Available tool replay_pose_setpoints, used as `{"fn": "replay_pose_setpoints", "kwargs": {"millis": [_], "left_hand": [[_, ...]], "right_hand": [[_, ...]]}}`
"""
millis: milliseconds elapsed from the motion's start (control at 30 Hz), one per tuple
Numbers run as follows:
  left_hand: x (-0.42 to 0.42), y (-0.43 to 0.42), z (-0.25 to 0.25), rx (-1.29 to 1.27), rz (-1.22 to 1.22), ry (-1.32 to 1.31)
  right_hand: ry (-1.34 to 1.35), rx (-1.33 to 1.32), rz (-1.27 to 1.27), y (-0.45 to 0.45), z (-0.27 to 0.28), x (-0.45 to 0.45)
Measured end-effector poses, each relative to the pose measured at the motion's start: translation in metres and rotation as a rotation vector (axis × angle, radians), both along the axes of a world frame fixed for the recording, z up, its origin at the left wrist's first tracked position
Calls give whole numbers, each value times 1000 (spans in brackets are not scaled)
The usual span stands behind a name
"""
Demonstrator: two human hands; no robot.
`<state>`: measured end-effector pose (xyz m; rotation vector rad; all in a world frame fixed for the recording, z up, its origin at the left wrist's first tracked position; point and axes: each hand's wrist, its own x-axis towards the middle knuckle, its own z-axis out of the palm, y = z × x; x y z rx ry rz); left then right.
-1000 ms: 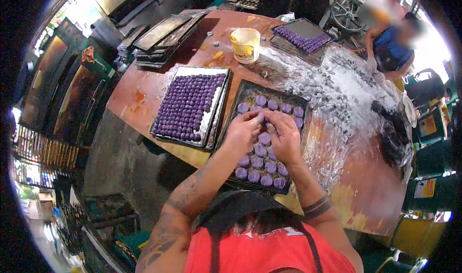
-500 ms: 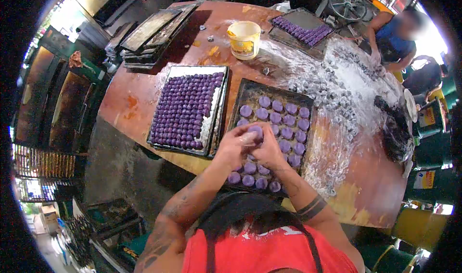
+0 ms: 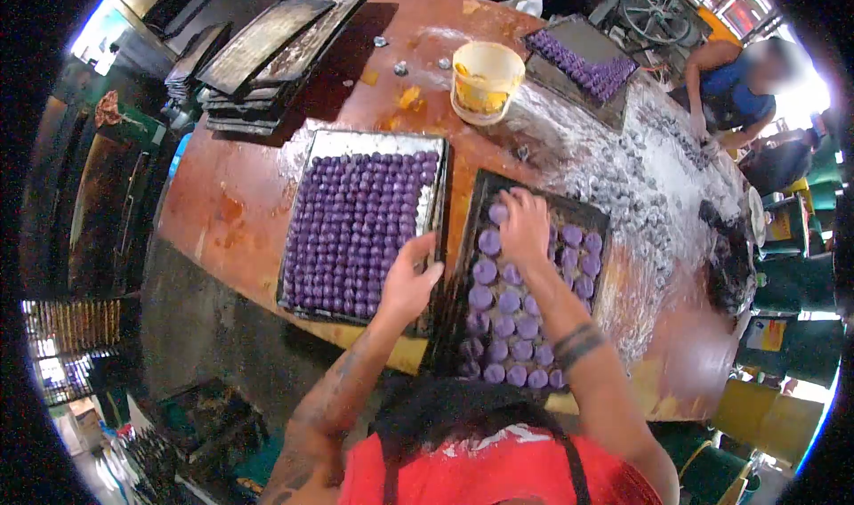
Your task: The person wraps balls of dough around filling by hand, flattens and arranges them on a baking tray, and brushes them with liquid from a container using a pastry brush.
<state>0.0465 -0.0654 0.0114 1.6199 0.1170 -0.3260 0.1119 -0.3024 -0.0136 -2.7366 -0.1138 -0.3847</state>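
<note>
My left hand is by the right edge of the left tray, its thumb apart from the fingers and nothing visible in them. Tight rows of small purple dough balls fill most of that tray. Over the far left corner of the dark right tray, my right hand reaches down with bent fingers around a flattened purple dough piece; the fingertips are partly hidden. More flattened purple rounds lie spaced out nearer to me on this tray.
A white and yellow bucket stands beyond the trays. Stacked dark trays are at the far left. White flour and small dough pieces cover the table's right side, where another person works near a tray of purple pieces.
My hands were together around a purple dough piece above the right tray. They have parted: the left moved to the left tray's edge, the right to the right tray's far corner. The view shifted.
</note>
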Motion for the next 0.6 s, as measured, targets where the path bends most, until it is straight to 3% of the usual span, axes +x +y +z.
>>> {"fn": "replay_pose_setpoints", "kwargs": {"millis": [67,133,167,267,333,400,433,567,600], "left_hand": [[9,21,-3,-8,-15,68],[19,32,-13,-118,16,136],[22,37,-11,-36,-32,121],[36,43,-8,-47,-79,83],[44,41,-13,-121,-49,122],[46,37,-19,-201,-21,140],[47,34,-21,-246,-27,41],[56,20,2,-125,-15,87],[63,15,2,-134,-18,47]], "right_hand": [[-176,-203,105,13,-10,-17],[-74,-264,273,10,-8,-23],[-25,-294,357,7,-7,-17],[190,127,82,5,70,68],[-156,25,58,4,90,142],[-291,-46,129,3,99,217],[-131,-135,176,1,102,253],[511,-394,517,-4,88,338],[531,-454,497,-1,82,342]]}}
